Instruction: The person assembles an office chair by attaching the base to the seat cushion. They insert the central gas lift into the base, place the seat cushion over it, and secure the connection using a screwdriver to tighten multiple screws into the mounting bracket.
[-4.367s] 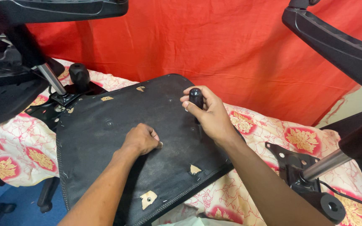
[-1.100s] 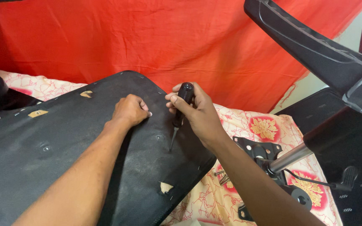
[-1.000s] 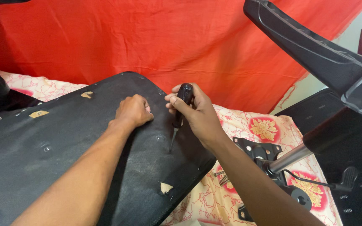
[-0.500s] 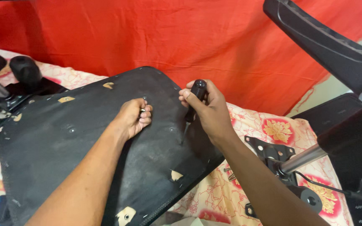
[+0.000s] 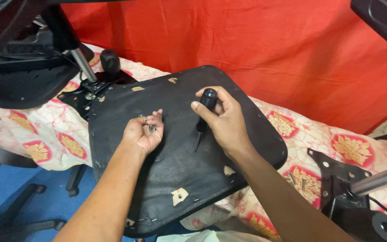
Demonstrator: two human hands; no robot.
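Left hand (image 5: 142,132) has turned palm-up, cupping perhaps a washer (image 5: 151,129).

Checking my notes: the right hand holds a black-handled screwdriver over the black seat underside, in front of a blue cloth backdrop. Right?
Not quite: the head view shows a red backdrop, not blue. The right hand does hold the black-handled screwdriver over the black seat underside.

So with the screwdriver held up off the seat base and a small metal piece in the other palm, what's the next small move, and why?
Probably lower the screwdriver tip to the next fastener on the black seat base. The right hand grips its handle upright with the tip just above the surface, not seated in anything. The left hand lies palm up with a small metal piece in it, apparently one already out.
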